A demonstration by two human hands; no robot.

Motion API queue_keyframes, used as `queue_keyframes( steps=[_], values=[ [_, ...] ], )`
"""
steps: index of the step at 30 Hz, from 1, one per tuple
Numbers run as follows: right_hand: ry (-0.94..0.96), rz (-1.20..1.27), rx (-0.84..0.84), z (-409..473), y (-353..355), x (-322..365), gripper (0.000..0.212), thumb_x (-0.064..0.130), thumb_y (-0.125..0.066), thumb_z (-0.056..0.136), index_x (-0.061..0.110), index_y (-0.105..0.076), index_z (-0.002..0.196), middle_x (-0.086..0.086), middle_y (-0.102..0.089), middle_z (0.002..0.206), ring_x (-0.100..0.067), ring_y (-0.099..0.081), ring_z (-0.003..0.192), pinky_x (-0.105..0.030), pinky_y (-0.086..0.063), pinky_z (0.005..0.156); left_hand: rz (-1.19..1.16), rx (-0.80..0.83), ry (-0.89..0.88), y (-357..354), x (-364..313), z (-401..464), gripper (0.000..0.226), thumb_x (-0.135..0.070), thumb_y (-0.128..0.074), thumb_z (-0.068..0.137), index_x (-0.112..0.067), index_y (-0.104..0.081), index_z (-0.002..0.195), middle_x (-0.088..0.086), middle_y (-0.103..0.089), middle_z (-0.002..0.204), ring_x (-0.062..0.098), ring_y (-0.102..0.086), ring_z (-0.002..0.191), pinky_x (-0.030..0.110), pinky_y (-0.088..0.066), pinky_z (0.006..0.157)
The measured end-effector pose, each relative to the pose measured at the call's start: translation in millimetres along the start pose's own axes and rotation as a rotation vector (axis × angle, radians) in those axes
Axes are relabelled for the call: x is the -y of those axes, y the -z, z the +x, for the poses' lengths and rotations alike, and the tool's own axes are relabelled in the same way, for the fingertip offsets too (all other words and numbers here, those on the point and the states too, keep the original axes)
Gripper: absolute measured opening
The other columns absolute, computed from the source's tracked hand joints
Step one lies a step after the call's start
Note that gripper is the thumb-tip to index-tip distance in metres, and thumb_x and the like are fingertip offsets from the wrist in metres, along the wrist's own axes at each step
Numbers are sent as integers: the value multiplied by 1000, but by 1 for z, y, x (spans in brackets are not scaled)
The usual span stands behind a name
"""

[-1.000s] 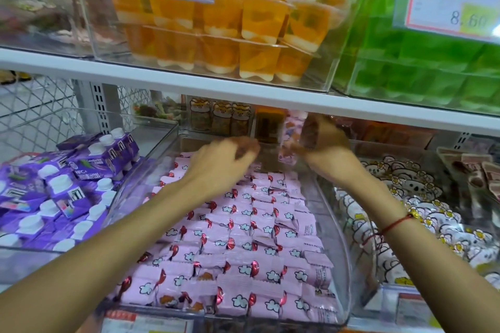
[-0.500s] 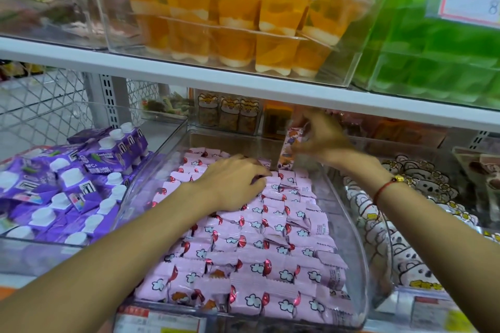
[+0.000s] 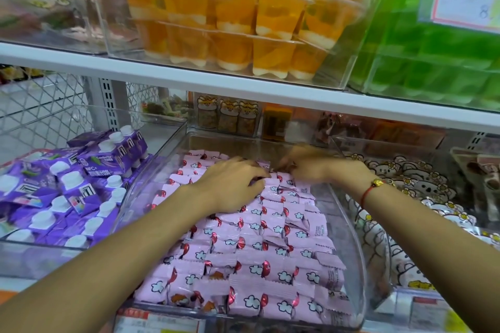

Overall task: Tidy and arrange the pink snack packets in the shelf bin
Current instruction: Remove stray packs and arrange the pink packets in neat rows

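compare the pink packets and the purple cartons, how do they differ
The pink packets are flat wrappers with white flowers, lying in overlapping rows; the purple cartons are boxy with white caps, heaped loosely at mixed angles. The packets fill the middle bin, with both hands on them; the cartons sit untouched in the bin to its left. Both lie in clear bins on the same shelf.

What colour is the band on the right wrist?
Red cord with a small gold charm, clearest in the head view.
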State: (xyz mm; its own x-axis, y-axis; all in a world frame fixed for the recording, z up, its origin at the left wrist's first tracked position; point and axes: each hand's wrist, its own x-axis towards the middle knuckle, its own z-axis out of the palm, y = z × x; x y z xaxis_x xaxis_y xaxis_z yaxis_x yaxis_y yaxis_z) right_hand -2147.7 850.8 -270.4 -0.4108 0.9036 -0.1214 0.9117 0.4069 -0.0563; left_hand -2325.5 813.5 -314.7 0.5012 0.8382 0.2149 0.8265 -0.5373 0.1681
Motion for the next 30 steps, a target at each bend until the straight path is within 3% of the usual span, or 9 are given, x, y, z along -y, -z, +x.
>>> queue_keyframes(
  steps=[5, 8, 10, 14, 18, 22, 28, 30],
  values=[
    [-25, 67, -236, -27, 7, -4, 36, 9, -49, 91, 24, -60, 122, 1, -60, 126, -18, -57, 110, -33, -46, 97, 4, 26, 13, 7, -4, -5, 38, -34, -31, 101, -26, -53, 131, -3, -54, 133, 20, -46, 120, 38, -41, 97],
    [44, 66, -337, -65, 6, -1, 29, 15, -51, 93, 23, -62, 118, 4, -67, 113, -1, -59, 90, -18, -46, 80, 20, -48, 1, 21, -15, -13, 35, -32, -35, 101, -27, -50, 132, -6, -52, 134, 16, -45, 120, 35, -41, 97],
    [77, 14, -398, -94, -3, 5, 24, 21, -54, 92, 29, -63, 112, 9, -66, 99, 10, -49, 76, -6, -35, 68, -32, -124, -14, 28, -29, -28, 30, -32, -43, 98, -32, -52, 127, -12, -52, 130, 9, -46, 115, 31, -42, 91],
    [138, -30, -503, -149, -21, 21, 10, 29, -57, 90, 30, -67, 90, 11, -60, 87, -9, -46, 88, -24, -35, 72, -177, -190, -113, 29, -61, -74, 17, -44, -49, 93, -42, -57, 108, -25, -57, 109, -4, -48, 97, 26, -46, 79],
    [191, -209, -510, -184, -38, 31, 30, 42, -45, 88, 30, -72, 87, 10, -62, 82, -16, -52, 83, -32, -45, 69, -199, -40, -229, 25, -76, -96, 37, -64, -40, 90, -44, -53, 117, -30, -54, 117, -9, -46, 106, 25, -46, 87],
    [243, -273, -535, -205, -52, 32, 37, 48, -43, 85, 29, -74, 94, 13, -66, 84, -15, -57, 80, -25, -47, 64, -192, 55, -252, 22, -72, -100, 49, -71, -33, 86, -47, -49, 125, -32, -51, 122, -14, -39, 113, 25, -41, 95],
    [248, -244, -536, -216, -51, 38, 13, 43, -76, 71, 32, -75, 78, 14, -65, 79, -15, -59, 76, -23, -45, 60, -185, -61, -216, 19, -79, -103, 34, -64, -43, 86, -48, -55, 115, -36, -52, 109, -15, -40, 107, 17, -40, 85],
    [235, -276, -545, -214, -53, 44, 10, 39, -72, 74, 29, -73, 73, 10, -64, 75, -18, -59, 73, -27, -48, 57, -174, -59, -250, 21, -82, -103, 29, -57, -47, 89, -45, -56, 114, -34, -52, 115, -13, -41, 109, 14, -39, 86]
  ],
)
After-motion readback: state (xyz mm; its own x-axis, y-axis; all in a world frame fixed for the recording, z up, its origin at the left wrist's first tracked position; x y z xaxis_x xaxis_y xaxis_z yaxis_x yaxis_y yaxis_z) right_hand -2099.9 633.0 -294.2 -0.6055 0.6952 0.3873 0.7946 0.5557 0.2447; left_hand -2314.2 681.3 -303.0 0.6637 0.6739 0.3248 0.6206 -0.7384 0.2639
